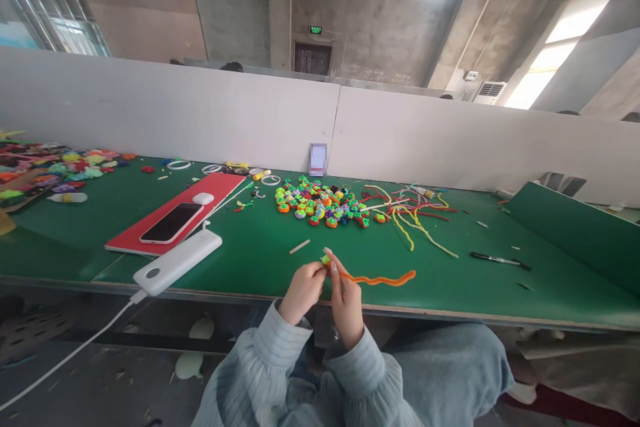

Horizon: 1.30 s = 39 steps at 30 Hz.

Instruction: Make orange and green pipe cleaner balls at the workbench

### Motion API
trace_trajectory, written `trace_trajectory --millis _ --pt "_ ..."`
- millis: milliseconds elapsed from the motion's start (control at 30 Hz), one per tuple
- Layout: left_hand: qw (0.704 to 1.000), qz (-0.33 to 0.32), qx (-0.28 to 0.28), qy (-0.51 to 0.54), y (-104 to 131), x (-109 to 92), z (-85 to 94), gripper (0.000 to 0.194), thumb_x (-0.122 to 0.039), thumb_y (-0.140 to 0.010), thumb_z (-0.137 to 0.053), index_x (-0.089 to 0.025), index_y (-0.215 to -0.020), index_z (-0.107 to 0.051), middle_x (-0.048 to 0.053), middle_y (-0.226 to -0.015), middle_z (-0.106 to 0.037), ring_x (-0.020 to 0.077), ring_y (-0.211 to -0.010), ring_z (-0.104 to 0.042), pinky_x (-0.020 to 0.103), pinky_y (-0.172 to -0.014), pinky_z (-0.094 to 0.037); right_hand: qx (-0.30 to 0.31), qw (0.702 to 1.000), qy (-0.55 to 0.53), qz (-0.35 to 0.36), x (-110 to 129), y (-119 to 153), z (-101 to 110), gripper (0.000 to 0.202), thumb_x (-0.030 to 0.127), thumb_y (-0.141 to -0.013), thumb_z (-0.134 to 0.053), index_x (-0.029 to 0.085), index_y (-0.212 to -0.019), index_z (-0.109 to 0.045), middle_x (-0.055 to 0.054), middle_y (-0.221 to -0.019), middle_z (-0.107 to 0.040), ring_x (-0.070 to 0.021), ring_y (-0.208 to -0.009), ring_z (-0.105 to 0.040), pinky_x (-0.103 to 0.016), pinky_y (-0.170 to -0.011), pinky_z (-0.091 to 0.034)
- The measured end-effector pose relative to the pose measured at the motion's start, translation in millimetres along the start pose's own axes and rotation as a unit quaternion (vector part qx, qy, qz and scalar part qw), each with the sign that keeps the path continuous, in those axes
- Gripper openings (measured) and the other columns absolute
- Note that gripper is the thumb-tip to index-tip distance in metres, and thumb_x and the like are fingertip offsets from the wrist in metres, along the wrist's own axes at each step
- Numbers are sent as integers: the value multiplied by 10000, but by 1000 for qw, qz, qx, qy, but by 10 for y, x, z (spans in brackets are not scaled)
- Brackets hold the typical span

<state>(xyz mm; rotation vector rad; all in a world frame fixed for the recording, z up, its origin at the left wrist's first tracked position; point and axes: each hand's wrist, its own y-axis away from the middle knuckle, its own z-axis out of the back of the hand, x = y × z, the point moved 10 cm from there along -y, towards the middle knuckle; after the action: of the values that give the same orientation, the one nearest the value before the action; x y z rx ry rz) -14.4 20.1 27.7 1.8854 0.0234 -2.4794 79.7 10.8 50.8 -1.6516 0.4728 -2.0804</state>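
Bare concrete wall point(230, 20) up at the back, a white partition point(165, 110) across it, and we're looking down on a long green tabletop point(260, 267), with our own hands as the centre of the dial. Out at ten o'clock, far left, sprawls a jumble of coloured bits point(95, 159). Closer, just past nine, we've got a red folder point(227, 183) with a dark-screened phone point(173, 222) lying on it, and a white power bank point(183, 261) beside that.

Now the action! Our left hand point(303, 287) has thumb and forefinger pinched on a little green-and-orange piece point(325, 259), held low near the table's front edge. Straight up at twelve sits a heap of small colourful pieces point(320, 205). Our right hand point(347, 300) meets the left at the piece, fingers closed on an orange stem point(380, 280) whose wavy loose tail points to three o'clock. We'd call this the winding step, orange being worked around green, though our fingertips hide the exact join. What it calls for, we reckon: a firm left pinch while the right guides that tail snugly round. Over at two lie loose fuzzy stems point(423, 233), and at three, a black pen point(497, 259).
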Motion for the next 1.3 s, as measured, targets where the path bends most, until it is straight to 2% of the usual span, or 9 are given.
trace_trajectory --millis 100,200,333,533,800,900,1067,1200,1300 --pt "999 -5 29 27 18 -31 -39 215 -287 -807 -374 -166 -681 -500 -77 -417 -326 75 -349 -327 203 -374 -240 -26 998 -40 -30 -97 -4 52 359 310 -906 -393 185 -1202 -554 -80 -1196 -587 -220 -1101 -547 -355 -907 -466" --pt "995 -22 73 58 70 -126 -95 227 -345 -824 -379 -163 -752 -494 -88 -425 -310 71 -349 -307 197 -354 -222 -68 990 -96 -84 -219 -10 146 389 377 -893 -396 140 -1112 -614 -107 -1066 -657 -229 -950 -629 -371 -816 -517" --pt "990 -37 115 77 138 -225 -151 257 -381 -832 -382 -151 -835 -495 -95 -462 -287 57 -354 -278 194 -351 -201 -93 983 -114 -111 -213 -27 232 400 412 -867 -436 119 -1047 -641 -104 -934 -697 -227 -857 -652 -375 -763 -530" --pt "990 -55 104 75 154 -250 -151 249 -378 -836 -386 -153 -805 -489 -79 -525 -308 44 -386 -280 199 -379 -213 -98 982 -111 -119 -153 -25 273 378 427 -849 -464 129 -948 -675 -95 -886 -706 -233 -837 -652 -378 -752 -523" --pt "975 -5 132 181 141 -173 -218 277 -414 -778 -447 -141 -784 -491 -92 -517 -296 30 -364 -223 191 -356 -169 -98 977 -132 -135 -77 -31 291 391 455 -824 -494 120 -866 -693 -96 -832 -710 -224 -762 -661 -339 -666 -541" --pt "981 -13 123 152 134 -151 -208 250 -395 -792 -439 -152 -744 -477 -95 -494 -283 37 -370 -237 191 -367 -184 -95 974 -148 -146 -53 -33 283 378 455 -811 -515 125 -801 -699 -89 -794 -710 -224 -739 -662 -341 -650 -547" --pt "992 -48 85 80 146 -184 -146 259 -376 -837 -386 -161 -715 -463 -79 -487 -310 54 -400 -286 201 -402 -228 -79 973 -162 -146 -62 -55 245 350 408 -740 -624 134 -950 -680 -99 -873 -711 -241 -804 -665 -371 -732 -545" --pt "993 -48 93 62 182 -217 -151 258 -363 -846 -373 -148 -830 -515 -76 -497 -317 62 -404 -285 209 -409 -234 -78 974 -158 -142 -101 -72 250 343 410 -748 -610 132 -936 -683 -103 -843 -714 -238 -750 -672 -378 -699 -553" --pt "991 -43 101 70 209 -230 -149 249 -381 -841 -390 -160 -804 -497 -73 -514 -330 61 -410 -289 207 -407 -238 -88 971 -165 -147 -134 -70 265 345 416 -749 -602 132 -928 -683 -101 -831 -711 -228 -720 -669 -366 -675 -554"
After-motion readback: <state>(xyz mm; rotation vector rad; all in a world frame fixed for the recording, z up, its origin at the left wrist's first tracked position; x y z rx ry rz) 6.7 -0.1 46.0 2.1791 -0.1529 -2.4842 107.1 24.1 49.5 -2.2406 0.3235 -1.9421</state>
